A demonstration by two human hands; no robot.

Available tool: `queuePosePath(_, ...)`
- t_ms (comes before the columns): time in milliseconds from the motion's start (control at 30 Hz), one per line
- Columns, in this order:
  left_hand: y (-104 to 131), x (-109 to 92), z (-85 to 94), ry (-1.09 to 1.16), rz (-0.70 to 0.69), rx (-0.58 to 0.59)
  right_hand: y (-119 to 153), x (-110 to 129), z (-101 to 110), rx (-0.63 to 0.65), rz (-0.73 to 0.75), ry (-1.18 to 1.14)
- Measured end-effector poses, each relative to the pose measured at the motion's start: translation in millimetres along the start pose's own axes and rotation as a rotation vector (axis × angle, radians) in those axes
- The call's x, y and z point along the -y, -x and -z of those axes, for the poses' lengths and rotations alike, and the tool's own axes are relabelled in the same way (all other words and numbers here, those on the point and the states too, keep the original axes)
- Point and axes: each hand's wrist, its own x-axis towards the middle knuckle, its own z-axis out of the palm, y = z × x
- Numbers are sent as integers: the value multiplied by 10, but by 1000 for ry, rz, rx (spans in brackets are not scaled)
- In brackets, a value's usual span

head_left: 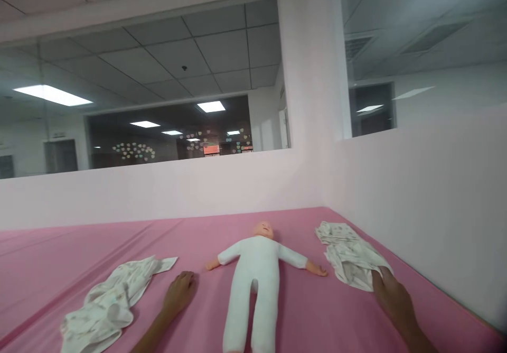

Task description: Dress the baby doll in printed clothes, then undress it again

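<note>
Item: soft baby doll in a white one-piece suit (253, 284), supine on the pink padded mat (79, 252), long axis running away from the viewer, head at the far end, arms spread.

Left hand (180, 292): flat on the mat, fingers relaxed, holding nothing, between doll and crumpled pale printed garment (111, 300).

Right hand (390, 292): fingertips pressed on the near edge of a second crumpled printed cloth (348, 255), just beyond the doll's outstretched arm; grasp not closed.

Left hand lay nearer the doll.
</note>
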Motion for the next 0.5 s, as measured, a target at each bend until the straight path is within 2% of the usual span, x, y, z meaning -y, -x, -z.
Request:
queuePosePath(100,-25,52,-44,2,-9,2,49,-12,-30,60,-82,-48)
queuePosePath(167,-32,75,-66,3,-17,-2,82,-4,-57,32,-64,-45)
queuePosePath(333,-31,105,-94,0,-46,-27,142,37,-214,-58,256,56)
queuePosePath(500,-17,110,-112,-19,-72,-71,149,-66,-445,-49,496,267)
